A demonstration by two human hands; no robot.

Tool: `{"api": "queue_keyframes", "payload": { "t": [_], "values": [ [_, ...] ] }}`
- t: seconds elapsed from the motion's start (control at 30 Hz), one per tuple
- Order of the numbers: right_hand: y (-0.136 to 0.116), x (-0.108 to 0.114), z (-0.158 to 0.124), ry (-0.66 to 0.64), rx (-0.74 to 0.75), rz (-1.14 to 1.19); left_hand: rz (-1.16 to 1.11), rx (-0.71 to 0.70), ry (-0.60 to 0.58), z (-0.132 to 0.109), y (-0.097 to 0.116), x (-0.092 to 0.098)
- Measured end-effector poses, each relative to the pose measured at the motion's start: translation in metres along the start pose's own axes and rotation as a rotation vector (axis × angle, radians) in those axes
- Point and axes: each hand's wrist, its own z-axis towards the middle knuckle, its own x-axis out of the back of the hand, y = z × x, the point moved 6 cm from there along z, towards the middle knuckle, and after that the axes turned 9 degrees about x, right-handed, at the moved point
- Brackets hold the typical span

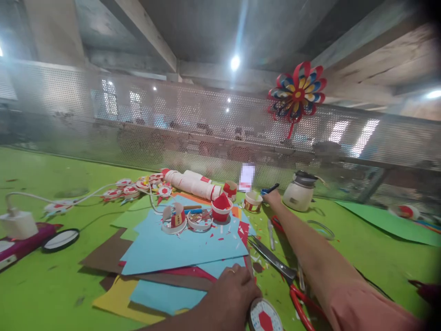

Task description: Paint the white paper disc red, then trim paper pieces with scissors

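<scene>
My left hand (232,289) is at the bottom middle, back up and fingers curled, a ring on one finger. Against its thumb side is a round paper piece (265,318) with a red hexagon on its face; the grip on it is partly hidden. Further off, my right hand (272,198) reaches out and closes on a slim dark blue tool (270,189), too small to name surely. Beside that hand stands a cut paper cup (252,202). Large red-handled scissors (275,262) lie between my arms, with a craft knife (271,234) near the blades.
Blue paper sheets (186,246) bear paper rings, scraps and a red cup (221,209). Stacked paper cups (189,184) lie behind. A white kettle (299,193) stands right of my right hand. At left are a power strip (29,241) and cable; a mesh screen (206,128) closes the back.
</scene>
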Motion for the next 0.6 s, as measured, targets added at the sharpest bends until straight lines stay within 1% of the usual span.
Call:
{"api": "queue_keyframes", "payload": {
  "t": [0.1,0.17,0.27,0.37,0.43,0.47,0.53,0.6],
  "values": [
    [-0.002,0.0,-0.007,-0.063,-0.063,-0.015,-0.064,-0.017,0.028,-0.007,0.008,0.009],
    [-0.005,0.007,-0.012,-0.08,-0.082,-0.014,-0.115,0.007,0.057,-0.012,0.013,0.018],
    [-0.012,0.031,-0.021,-0.064,-0.081,0.006,-0.156,0.066,0.079,-0.02,0.022,0.031],
    [-0.023,0.063,-0.039,-0.049,-0.014,0.062,-0.178,0.088,0.093,-0.027,0.032,0.04],
    [-0.033,0.081,-0.061,-0.065,0.084,0.132,-0.17,0.089,0.103,-0.03,0.036,0.043],
    [-0.038,0.089,-0.076,-0.079,0.148,0.177,-0.158,0.09,0.105,-0.031,0.036,0.044],
    [-0.046,0.101,-0.117,-0.119,0.285,0.276,-0.126,0.056,0.095,-0.032,0.038,0.044],
    [-0.053,0.107,-0.168,-0.207,0.434,0.368,-0.089,0.024,0.102,-0.029,0.039,0.045]
  ]
}}
